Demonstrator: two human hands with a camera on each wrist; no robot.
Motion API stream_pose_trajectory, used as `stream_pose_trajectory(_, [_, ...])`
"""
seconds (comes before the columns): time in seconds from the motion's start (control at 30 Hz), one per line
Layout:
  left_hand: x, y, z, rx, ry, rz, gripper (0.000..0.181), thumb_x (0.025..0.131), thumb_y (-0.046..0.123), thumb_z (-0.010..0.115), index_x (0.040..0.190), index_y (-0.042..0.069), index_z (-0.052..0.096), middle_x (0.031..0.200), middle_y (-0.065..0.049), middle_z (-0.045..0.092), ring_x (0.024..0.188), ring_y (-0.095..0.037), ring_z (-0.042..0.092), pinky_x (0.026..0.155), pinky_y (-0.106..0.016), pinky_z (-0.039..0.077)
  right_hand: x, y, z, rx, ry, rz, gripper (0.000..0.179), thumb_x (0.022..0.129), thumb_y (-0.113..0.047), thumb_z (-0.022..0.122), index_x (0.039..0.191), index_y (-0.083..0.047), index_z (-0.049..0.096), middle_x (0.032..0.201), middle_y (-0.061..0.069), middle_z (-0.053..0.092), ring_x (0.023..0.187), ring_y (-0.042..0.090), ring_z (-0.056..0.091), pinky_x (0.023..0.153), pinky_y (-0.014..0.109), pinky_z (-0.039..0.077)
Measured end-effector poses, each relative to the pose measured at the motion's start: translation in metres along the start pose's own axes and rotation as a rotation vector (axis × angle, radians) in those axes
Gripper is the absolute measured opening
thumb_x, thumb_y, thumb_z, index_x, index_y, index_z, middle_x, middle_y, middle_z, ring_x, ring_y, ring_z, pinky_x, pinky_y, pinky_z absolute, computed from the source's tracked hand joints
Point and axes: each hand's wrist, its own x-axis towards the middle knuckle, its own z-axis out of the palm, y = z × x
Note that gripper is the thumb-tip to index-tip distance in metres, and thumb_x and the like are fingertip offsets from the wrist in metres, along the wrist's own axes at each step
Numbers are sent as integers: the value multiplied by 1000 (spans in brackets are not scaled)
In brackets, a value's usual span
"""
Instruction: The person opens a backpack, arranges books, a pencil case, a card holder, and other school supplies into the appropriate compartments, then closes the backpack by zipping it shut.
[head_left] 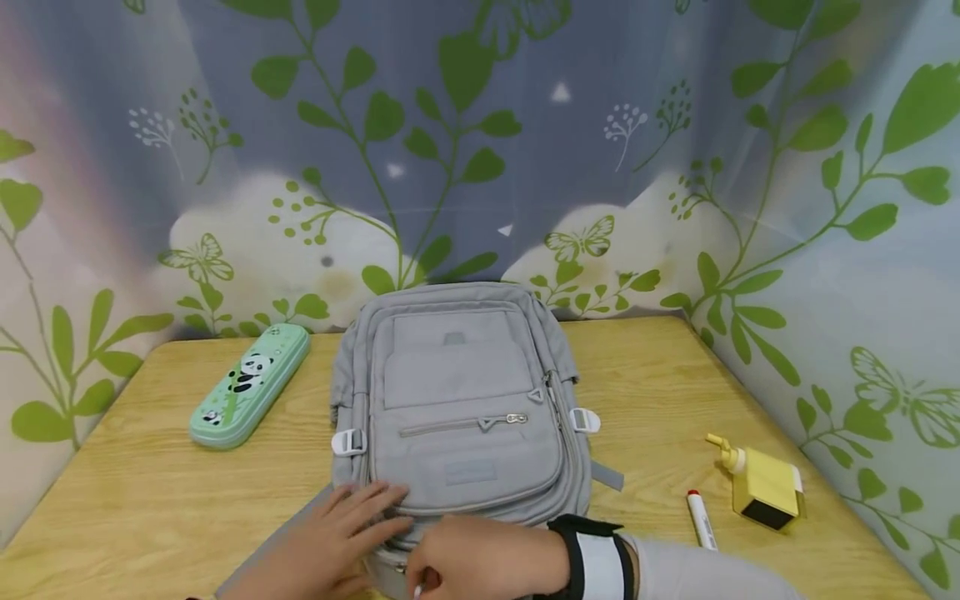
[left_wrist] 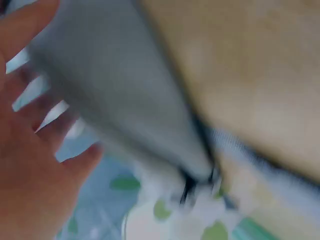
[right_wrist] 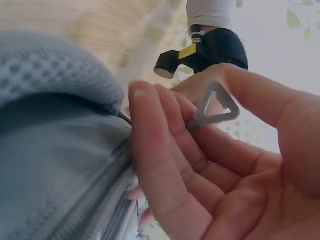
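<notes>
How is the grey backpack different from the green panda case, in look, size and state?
The backpack is mostly grey, while the case is light green with panda pictures. The backpack is much larger and broader; the case is small and narrow. The left hand and right hand are at the backpack, but neither touches the case. Both things rest on the wooden table.

Worktop [head_left: 645,367]: backpack [head_left: 461,375] at centre, curtain [head_left: 420,150] behind; pencil case [head_left: 250,386] to its left; marker [head_left: 701,519] to its right; pump bottle [head_left: 765,485] (nearest the right edge) beyond the marker.
</notes>
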Motion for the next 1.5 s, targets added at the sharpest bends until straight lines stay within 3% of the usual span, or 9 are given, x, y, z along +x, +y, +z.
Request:
stream_pose_trajectory(0.1, [4,2,10,-52,-85,-6,57,87,53,54,138,32,43,147,1,39,129,-23,44,93,-49,43,-1,0,1,11,29,-14,20,94,-24,55,96,-14,73,78,-10,68,59,-9,53,59,8,45])
stream_pose_trajectory(0.2, [7,4,11,-115,-116,-41,56,86,61,47,136,34,47,147,2,40,129,-23,45,96,-51,41,-2,2,3,22,73,-35,19,94,-18,55,101,-12,71,75,-8,67,57,-8,50,60,8,44])
stream_pose_trajectory(0.37, [7,4,10,-172,-136,-35,46,89,43,55,134,34,50,146,1,41,128,-24,45,96,-53,40,-14,8,7,122,109,20,17,96,-13,53,111,-11,59,66,-7,55,54,-4,45,58,12,45])
stream_pose_trajectory(0.5, [8,2,10,-162,-101,-3,45,86,31,62,130,33,54,144,0,44,126,-24,48,93,-53,42,-32,13,6,161,143,56,11,95,-11,52,100,-10,62,65,-9,55,54,-5,47,59,13,47])
stream_pose_trajectory(0.8, [9,0,10,-279,-173,-51,53,85,62,48,132,38,50,148,2,38,130,-26,43,94,-58,39,-88,38,-4,267,153,169,14,94,-7,52,86,-12,62,67,-7,57,49,-2,47,57,16,46])
stream_pose_trajectory(0.9, [7,-1,10,-282,-156,-26,54,85,61,49,135,38,47,149,1,37,131,-26,41,93,-58,40,-107,51,-11,286,169,188,13,93,-5,53,86,-11,62,69,-5,57,47,3,51,55,17,46])
stream_pose_trajectory(1.1, [3,-5,10,-272,-71,50,52,86,54,55,134,35,49,148,-3,38,133,-24,38,91,-52,43,-136,79,-24,164,210,280,14,91,-4,56,84,-15,62,69,-9,58,49,3,53,56,18,45])
stream_pose_trajectory(1.37, [1,-10,14,-370,-34,115,40,90,39,57,128,28,57,152,-3,31,143,-10,17,98,-46,39,-150,115,-40,110,259,383,15,91,-6,57,79,-15,60,68,-6,57,52,5,53,51,22,44])
stream_pose_trajectory(1.5, [1,-12,15,-425,-43,140,34,93,28,55,126,23,60,152,-3,30,143,-9,17,98,-48,40,-153,127,-42,58,315,443,13,90,-8,58,80,-16,60,69,-3,58,53,6,52,51,23,40])
